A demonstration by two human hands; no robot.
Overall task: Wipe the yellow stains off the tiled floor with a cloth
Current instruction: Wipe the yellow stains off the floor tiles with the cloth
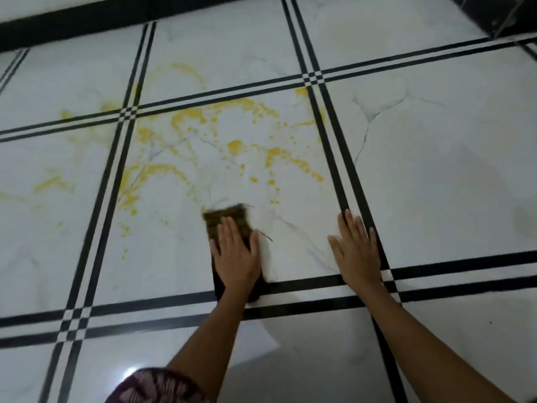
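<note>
The left hand lies flat on a dark cloth, fingers spread and pressing down rather than curled around it — a palm-down hold that suits pushing the fabric across the tile instead of lifting it. The cloth sits on the near part of the big white marbled tile, its far edge showing brownish and blurred beyond the fingertips, its near end trailing back under the wrist to the black double lines. The right hand holds nothing; it rests open and flat on the tiled floor, fingers extended over the black stripe to the right, most likely as a prop to carry body weight while the other arm reaches forward.

The yellow stains lie mostly ahead and to the left of the cloth, well apart from it: thick blotches and splashes across the far half of the same tile, drops trailing down its left side, and fainter smears on the neighbouring tiles across the black lines to the left and beyond. Nearly all of the job looks still to do (the patch just around the cloth appears clean).

Nothing stands between cloth and stains — only bare tile. A patterned piece of clothing shows at the bottom edge, and a dark band runs along the far side of the floor.
</note>
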